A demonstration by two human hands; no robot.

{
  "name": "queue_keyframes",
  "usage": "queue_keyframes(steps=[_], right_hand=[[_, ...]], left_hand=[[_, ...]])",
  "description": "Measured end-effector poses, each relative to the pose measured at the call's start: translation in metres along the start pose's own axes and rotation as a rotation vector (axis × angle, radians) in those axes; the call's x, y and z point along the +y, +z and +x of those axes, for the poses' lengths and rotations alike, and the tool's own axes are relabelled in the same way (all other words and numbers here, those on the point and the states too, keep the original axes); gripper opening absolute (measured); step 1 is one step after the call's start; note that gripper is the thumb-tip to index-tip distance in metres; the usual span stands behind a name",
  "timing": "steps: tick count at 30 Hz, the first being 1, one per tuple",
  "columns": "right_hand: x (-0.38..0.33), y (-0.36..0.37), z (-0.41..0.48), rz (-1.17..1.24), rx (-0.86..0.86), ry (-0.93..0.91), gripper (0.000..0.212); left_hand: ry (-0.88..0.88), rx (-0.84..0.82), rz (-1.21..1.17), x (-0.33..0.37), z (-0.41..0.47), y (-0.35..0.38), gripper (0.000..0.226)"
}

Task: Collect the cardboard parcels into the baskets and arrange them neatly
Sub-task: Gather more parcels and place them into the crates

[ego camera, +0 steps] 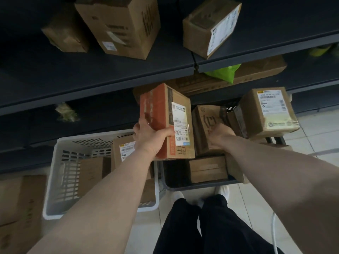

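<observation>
My left hand grips a cardboard parcel with an orange side and a white label, held in the air above the gap between the two baskets. My right hand holds a brown parcel with dark print that stands upright in the dark basket. That basket also holds a flat brown parcel and a labelled parcel at its far right. The white basket on the floor to the left holds a labelled parcel and a plain one.
Dark shelves run across the back, carrying more cardboard boxes and a green bag. A large box lies on the floor at the left. My legs and feet stand on the pale tiles below the baskets.
</observation>
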State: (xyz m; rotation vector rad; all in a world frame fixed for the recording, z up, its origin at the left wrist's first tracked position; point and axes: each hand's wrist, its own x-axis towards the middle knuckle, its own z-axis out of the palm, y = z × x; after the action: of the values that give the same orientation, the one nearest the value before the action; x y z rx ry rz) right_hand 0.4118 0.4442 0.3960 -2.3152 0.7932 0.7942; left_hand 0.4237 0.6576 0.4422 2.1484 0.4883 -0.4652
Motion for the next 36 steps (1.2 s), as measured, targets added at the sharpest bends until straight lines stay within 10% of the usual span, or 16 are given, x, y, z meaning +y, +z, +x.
queue_keyframes(steps=[12,28,36], right_hand=[[0.048,0.007,0.064,0.245,-0.027,0.143,0.052],[0.041,0.043,0.078,-0.033,-0.101,0.042,0.151],[0.027,0.03,0.065,0.09,0.093,0.06,0.133]], left_hand=[[-0.09,0.161,0.397,-0.005,-0.014,0.084,0.128],[-0.092,0.291,0.352,-0.027,-0.008,0.089,0.121],[-0.084,0.292,0.314,-0.02,-0.01,0.074,0.121]])
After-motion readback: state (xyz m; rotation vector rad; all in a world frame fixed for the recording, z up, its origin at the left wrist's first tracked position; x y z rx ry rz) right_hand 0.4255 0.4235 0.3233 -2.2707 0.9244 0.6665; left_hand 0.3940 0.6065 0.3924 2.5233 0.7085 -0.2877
